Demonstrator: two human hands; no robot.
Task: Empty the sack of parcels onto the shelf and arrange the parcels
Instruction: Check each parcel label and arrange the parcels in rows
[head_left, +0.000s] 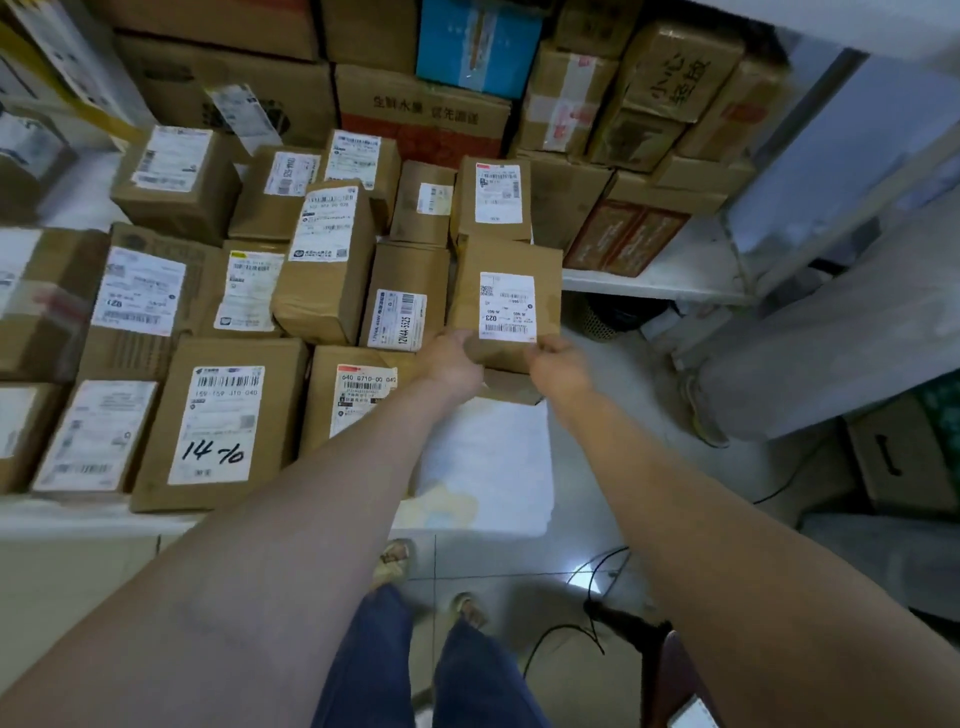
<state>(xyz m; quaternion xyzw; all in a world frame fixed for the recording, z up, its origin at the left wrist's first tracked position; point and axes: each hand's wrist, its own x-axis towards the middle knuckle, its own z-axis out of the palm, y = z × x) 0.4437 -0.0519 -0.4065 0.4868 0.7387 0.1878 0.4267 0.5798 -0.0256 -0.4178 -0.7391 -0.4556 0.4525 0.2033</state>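
Note:
A brown cardboard parcel (506, 291) with a white label stands upright at the right end of the white shelf (488, 467). My left hand (451, 364) grips its lower left corner and my right hand (558, 364) grips its lower right corner. Several labelled brown parcels fill the shelf to the left, among them a flat one marked "14-10" (218, 421) and an upright one (327, 260). A small box (511, 387) lies under the held parcel. No sack is in view.
Larger cartons (431, 109) are stacked behind the parcels. A second white shelf (660, 275) with boxes runs to the right. On the floor are cables (582, 639), a cardboard box (904, 452) and grey bags (831, 332).

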